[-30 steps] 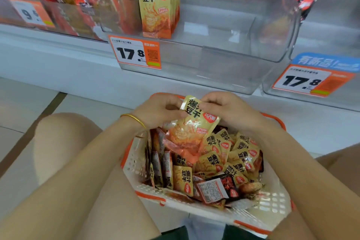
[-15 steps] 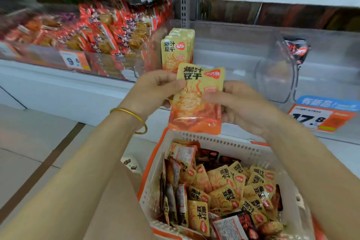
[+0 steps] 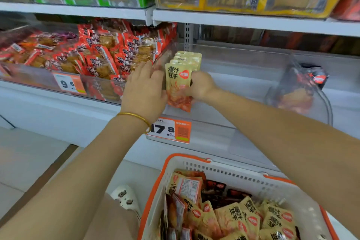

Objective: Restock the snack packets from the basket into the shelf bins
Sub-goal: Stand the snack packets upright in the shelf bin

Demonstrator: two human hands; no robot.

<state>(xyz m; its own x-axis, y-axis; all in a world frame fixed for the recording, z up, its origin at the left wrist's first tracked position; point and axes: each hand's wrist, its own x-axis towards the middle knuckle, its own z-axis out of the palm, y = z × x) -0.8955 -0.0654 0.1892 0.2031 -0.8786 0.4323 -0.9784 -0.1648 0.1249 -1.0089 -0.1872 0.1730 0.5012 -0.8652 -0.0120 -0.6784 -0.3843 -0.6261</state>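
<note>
Fingers of the right hand (image 3: 200,85) pinch a yellow packet (image 3: 178,85) by its right edge; the left hand (image 3: 145,91) lies flat, fingers together, against its left edge. It stands upright fronting a short row (image 3: 190,58) at the clear bin's (image 3: 243,87) left wall, with bare floor rightward. The basket (image 3: 224,173) sits below.

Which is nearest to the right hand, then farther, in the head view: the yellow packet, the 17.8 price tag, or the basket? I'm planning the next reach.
From the right hand:
1. Yellow packet: held in it, at the clear bin's front.
2. 17.8 price tag: below, on the shelf edge.
3. Basket: lowest, closest to the person.
</note>
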